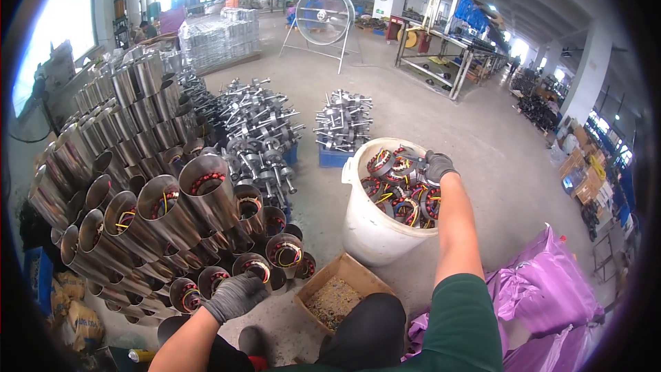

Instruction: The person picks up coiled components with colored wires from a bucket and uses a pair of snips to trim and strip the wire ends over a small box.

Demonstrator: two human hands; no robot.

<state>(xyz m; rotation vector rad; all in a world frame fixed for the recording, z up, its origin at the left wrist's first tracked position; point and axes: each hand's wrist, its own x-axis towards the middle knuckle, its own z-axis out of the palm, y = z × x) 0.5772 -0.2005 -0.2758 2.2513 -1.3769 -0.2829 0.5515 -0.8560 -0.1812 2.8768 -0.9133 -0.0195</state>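
A: Your right hand [439, 165] is hovering over the far right of the white bucket [372, 231], its gloved fingers curling down among the wound rings [396, 178]. Whether they're gripping one, I'm not able to tell!

B: And your left hand [237, 297] is resting low by the mouths of the steel tubes [213, 200], fingers bending, the glove hiding any grip. Nobody's calling that one.

A: The rings are lying heaped inside the bucket, and more are sitting within tube mouths. They're looking dense, metal cores packed with windings, so you're probably handling real weight for their size.

B: Stiff cores, likely, but the yellow leads [125, 219] are looking soft and are poking loose, just asking to snag. You're best taking the plain outer metal edge, keeping pressure off the windings.

A: And those shiny tube walls? They're probably feeling slippery under your gloves!
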